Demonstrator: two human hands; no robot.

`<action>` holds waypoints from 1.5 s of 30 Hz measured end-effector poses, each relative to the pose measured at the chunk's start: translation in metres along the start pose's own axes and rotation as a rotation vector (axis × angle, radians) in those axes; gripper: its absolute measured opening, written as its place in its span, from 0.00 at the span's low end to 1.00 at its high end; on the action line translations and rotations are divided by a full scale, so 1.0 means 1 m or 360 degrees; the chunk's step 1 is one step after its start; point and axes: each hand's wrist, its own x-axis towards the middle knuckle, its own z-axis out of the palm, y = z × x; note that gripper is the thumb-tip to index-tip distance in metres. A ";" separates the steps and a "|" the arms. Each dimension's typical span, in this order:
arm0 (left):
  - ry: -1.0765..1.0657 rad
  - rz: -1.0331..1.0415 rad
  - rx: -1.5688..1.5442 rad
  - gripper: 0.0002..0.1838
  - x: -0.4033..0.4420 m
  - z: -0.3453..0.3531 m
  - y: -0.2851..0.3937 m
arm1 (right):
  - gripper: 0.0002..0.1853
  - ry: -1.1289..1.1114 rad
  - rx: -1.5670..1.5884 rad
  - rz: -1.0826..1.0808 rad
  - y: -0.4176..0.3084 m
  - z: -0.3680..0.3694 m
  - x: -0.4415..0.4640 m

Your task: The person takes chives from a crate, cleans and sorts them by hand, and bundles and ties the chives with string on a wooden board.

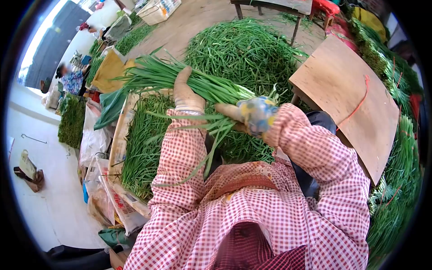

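Note:
A thick bunch of garlic chives (216,88) lies across in front of me, its leaf tips to the left and its pale stem ends to the right. My left hand (188,93) is wrapped round the middle of it. Just below the pale ends is my right hand (238,112), closed, with a blue and yellow patterned covering over its back and wrist. A few loose chive leaves (220,125) hang from the right hand's fingers, drooping down and left; the fingertips are partly hidden. Behind the bunch rises a large heap of loose chives (243,49).
At my left stands a crate (119,144) of chives. A brown board (348,103) with a red string (362,101) rests at right, beside stacked chive bundles (398,180). Another person (73,80) sits at the far left. A table (288,5) and white basket (158,10) stand farther back.

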 end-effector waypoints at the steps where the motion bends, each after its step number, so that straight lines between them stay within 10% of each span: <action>1: 0.0005 0.0008 -0.0009 0.11 0.000 -0.001 0.000 | 0.26 0.0215 -0.0045 -0.0176 0.002 0.010 0.012; 5: 0.0016 0.0047 -0.0102 0.09 0.006 -0.014 0.013 | 0.12 0.0298 -0.1343 -0.0631 0.007 0.007 -0.016; 10: -0.0050 0.0295 -0.0242 0.10 -0.004 -0.020 0.055 | 0.12 0.0253 -0.0680 -0.0284 0.126 0.063 0.032; 13: -0.0176 0.0415 -0.0197 0.11 0.008 -0.037 0.061 | 0.11 0.0318 0.1740 -0.0685 0.136 0.065 0.033; 15: -0.0173 0.0397 -0.0219 0.12 0.001 -0.032 0.052 | 0.12 0.0970 0.0323 -0.0848 0.062 0.036 -0.024; 18: -0.0191 0.0392 -0.0270 0.13 -0.015 -0.022 0.029 | 0.15 0.1364 -0.0052 -0.1080 0.024 0.032 -0.014; 21: -0.0132 0.0367 -0.0409 0.10 -0.030 -0.019 0.011 | 0.14 0.0891 0.0102 -0.0730 0.017 0.028 0.011; 23: -0.0196 0.0410 -0.0351 0.10 -0.029 -0.027 0.010 | 0.16 0.0304 0.1348 0.0222 0.007 0.039 0.038; 26: -0.0424 0.0544 -0.0276 0.11 -0.003 -0.056 0.030 | 0.20 0.0264 0.0582 0.0730 0.047 0.053 0.044; 30: -0.1078 0.0702 -0.0311 0.17 0.016 -0.080 0.059 | 0.28 -0.0142 -0.1278 0.0250 0.084 0.027 -0.002; 35: -0.1157 0.0356 -0.0478 0.20 -0.026 -0.047 0.052 | 0.20 0.0505 -0.0508 -0.0372 0.096 -0.036 0.012; 37: -0.1063 0.0332 -0.0512 0.20 -0.016 -0.051 0.037 | 0.36 0.0821 -0.0185 -0.0854 0.065 -0.041 -0.007; 39: -0.0972 0.0310 -0.0536 0.19 -0.013 -0.051 0.025 | 0.42 0.0663 0.0145 -0.0877 0.044 -0.027 -0.009; 45: -0.0843 0.0316 -0.0371 0.13 -0.027 -0.042 0.008 | 0.21 0.0778 0.0457 -0.0747 0.032 0.012 0.007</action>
